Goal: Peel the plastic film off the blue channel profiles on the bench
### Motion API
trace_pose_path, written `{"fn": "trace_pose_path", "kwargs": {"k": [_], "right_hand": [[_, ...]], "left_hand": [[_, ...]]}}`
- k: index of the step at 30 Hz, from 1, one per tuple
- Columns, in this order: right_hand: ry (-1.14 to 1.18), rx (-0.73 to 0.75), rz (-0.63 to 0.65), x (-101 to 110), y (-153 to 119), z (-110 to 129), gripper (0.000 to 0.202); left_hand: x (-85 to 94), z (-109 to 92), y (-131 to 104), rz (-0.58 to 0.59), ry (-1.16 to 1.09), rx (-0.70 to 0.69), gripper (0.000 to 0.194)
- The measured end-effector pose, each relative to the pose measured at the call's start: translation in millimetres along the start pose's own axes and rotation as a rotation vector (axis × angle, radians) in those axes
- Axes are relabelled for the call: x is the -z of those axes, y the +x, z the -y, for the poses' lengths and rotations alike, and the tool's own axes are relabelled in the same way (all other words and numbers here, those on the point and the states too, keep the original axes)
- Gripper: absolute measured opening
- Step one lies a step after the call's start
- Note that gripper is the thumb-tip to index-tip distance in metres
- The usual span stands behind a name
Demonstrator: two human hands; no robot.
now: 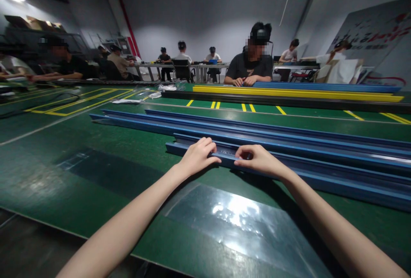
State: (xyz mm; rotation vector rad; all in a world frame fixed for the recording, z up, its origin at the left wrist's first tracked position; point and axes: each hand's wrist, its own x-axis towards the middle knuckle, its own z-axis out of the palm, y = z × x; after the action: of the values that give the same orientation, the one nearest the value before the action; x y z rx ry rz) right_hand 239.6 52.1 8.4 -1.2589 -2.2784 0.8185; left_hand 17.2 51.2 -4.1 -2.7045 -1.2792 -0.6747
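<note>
Both grips are at the blue near channel [321, 176], which lies roughly along the near edge of the green surface [41, 175], set in from it. The left grip [201, 154] is half curled near the channel's left end, fingers over the near wall and thumb in front, with a small gap at the tips. The right grip [255, 160] is just beside it, thumb and forefinger curved into a ring, their tips close together. Whether either grip is pinching anything cannot be told.

The near channel is long, straight and open-topped, with 2 raised walls, a slight sheen and faint light marks between the hands. What look like 2 more blue channels [272, 137] lie behind it. Toward the far edge are 1 black strip [282, 99], 1 yellow channel [289, 93] and 1 further blue strip [321, 86], with a co-worker's 2 hands [245, 81] by its left end. Nearer the near edge lie 1 glossy clear sheet [253, 218] and 1 darker sheet [109, 171].
</note>
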Motion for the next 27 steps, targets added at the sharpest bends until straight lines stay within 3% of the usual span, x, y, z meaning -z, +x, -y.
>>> {"fn": "trace_pose_path", "kwargs": {"k": [7,27], "right_hand": [[0.152,-0.021,0.047,2.3,1.0,-3.6,0.024],[0.208,-0.071,0.015,0.8,-0.7,-2.5,0.022]], "left_hand": [[-3.1,2.0,-0.8,-0.019,-0.035,0.019,0.026],[-4.2,0.4,-2.2,-0.042,-0.058,0.025,0.026]]}}
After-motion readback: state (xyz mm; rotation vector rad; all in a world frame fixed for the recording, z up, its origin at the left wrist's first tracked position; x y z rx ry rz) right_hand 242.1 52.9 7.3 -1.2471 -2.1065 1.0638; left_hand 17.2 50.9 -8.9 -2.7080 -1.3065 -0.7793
